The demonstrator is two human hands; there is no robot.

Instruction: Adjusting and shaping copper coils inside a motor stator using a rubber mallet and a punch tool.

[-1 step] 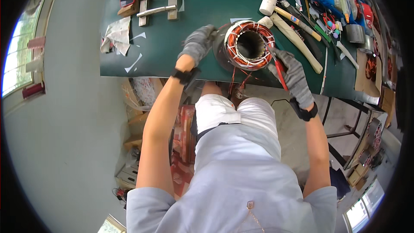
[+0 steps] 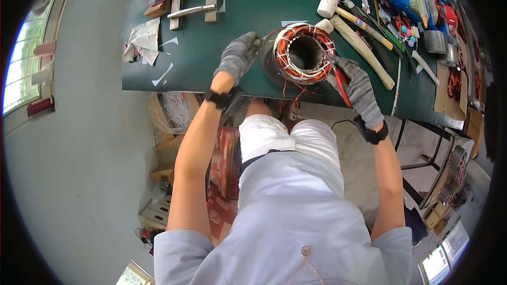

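The gloved left hand (image 2: 238, 55) has its fingers curled in beside the left side of a wound motor stator (image 2: 283, 55); whether it pinches anything I cannot tell. The gloved right hand (image 2: 356, 84) grips a red-handled tool (image 2: 343, 87), its tip at the winding's right rim; a slip there could nick wire or lacing. The stator stands at the table's (image 2: 248, 5) near edge, its loose leads (image 2: 299, 95) hanging over; a snag on them might drag it off. Farther right lies a white-headed mallet (image 2: 328, 3).
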